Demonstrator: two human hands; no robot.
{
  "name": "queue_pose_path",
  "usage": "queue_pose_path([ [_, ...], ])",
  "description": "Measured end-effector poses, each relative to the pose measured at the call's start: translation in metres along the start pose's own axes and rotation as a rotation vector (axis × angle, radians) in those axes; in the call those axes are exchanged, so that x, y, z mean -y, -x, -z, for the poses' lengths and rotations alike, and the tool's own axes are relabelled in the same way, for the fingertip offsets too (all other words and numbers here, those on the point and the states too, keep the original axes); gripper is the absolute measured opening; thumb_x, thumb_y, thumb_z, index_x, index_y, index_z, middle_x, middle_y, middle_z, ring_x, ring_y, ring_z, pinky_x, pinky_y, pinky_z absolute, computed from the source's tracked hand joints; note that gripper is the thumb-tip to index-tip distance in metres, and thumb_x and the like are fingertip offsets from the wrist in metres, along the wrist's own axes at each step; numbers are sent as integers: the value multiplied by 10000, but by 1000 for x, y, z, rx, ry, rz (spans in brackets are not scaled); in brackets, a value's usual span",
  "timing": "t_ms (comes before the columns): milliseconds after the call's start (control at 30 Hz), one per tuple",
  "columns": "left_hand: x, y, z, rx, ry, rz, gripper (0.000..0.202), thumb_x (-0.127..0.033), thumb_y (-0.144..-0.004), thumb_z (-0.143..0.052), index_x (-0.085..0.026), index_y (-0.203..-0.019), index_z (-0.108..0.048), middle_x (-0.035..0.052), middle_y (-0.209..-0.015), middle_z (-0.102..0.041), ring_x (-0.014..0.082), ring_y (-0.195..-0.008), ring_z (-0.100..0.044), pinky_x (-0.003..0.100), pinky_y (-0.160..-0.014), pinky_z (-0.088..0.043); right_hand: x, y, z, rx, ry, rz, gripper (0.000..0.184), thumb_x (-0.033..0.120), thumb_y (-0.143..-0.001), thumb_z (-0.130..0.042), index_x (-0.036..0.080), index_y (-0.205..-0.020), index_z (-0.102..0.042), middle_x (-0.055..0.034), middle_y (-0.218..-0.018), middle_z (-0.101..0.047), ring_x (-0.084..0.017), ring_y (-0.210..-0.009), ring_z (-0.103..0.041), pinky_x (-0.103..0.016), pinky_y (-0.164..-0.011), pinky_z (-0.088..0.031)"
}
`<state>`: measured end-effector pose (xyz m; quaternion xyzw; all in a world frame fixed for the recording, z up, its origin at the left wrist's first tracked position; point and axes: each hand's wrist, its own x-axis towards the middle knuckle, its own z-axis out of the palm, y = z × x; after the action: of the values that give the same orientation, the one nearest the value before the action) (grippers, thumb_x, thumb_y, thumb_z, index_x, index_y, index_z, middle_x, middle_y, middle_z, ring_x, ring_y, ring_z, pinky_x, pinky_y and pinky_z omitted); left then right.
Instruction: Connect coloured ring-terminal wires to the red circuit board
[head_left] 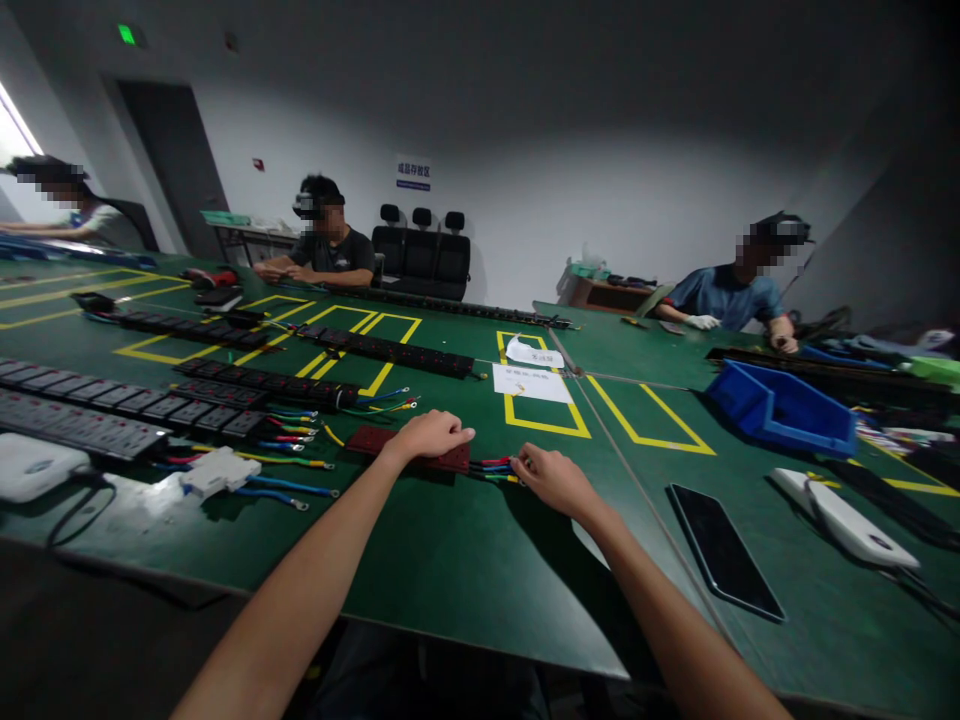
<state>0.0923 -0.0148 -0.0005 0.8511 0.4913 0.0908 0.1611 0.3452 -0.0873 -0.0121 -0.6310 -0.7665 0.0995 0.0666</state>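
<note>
A dark red flat board (375,440) lies on the green table (450,560), with short coloured wires (491,466) sticking out of its right end. My left hand (429,434) rests on top of the board with its fingers curled over it, holding it down. My right hand (553,478) sits just right of the board, fingers closed at the ends of the coloured wires. What the fingertips pinch is too small to make out.
Long black power strips (97,400) and loose coloured wires (292,430) lie at the left, with a white connector block (214,472). A black phone (724,550), a white device (847,520) and a blue bin (780,408) sit at the right. Three people sit at the far tables.
</note>
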Motion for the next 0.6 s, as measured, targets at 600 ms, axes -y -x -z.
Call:
queue_pose_path([
  [600,-16,22,20,106,22,-227,769,-646,-662,-821,-219,-1263,-602,91,-1191,-683,282,-1054,-653,322,-821,-486,-20,-9,2,-54,1,-319,394,453,-1006,-324,172,-1010,-600,-181,-999,-731,-345,-900,-714,-351,-662,-436],
])
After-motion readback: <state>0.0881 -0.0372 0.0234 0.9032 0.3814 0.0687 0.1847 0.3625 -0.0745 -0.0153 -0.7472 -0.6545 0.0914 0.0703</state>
